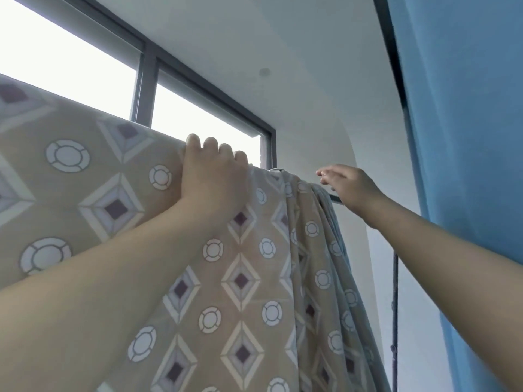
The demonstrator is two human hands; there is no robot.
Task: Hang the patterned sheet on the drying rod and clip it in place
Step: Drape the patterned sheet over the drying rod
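1. While the patterned sheet hangs over the drying rod, my left hand grips its top fold on the rod.
2. My right hand hovers beside the rod's bare end, fingers straight, holding nothing.

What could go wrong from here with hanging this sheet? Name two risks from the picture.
1. The sheet is bunched in folds near the bare end of the rod, so it could slide off there.
2. Only the left hand grips the sheet; the right hand is open and nothing pins it yet, so letting go may drop it.
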